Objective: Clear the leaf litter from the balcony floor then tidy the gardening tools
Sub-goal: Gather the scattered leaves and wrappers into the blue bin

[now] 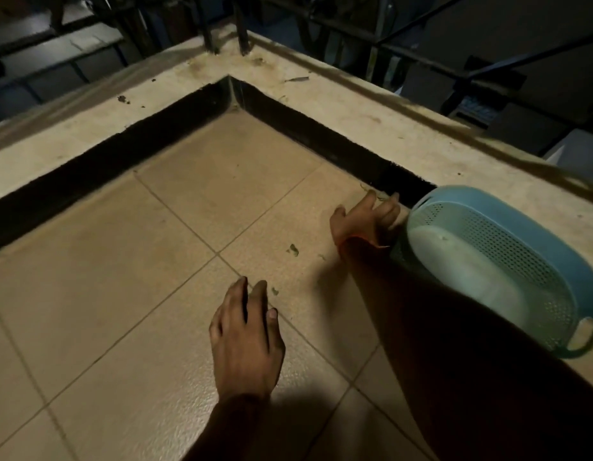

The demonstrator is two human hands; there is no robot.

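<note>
Right hand [365,216] reaches to the wall base, grip pinching what looks like a leaf scrap, basket [494,261] just beside it for dumping. Left hand [247,334] hovers open and empty, more leaf bits [292,249] between the two hands.

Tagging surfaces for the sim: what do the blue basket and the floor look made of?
Blue basket: looks like moulded plastic, dull sheen, perforated mesh walls, cut-out handle. Floor: probably ceramic tile, tan, finely textured, near-matte, with grout lines between the squares.
</note>
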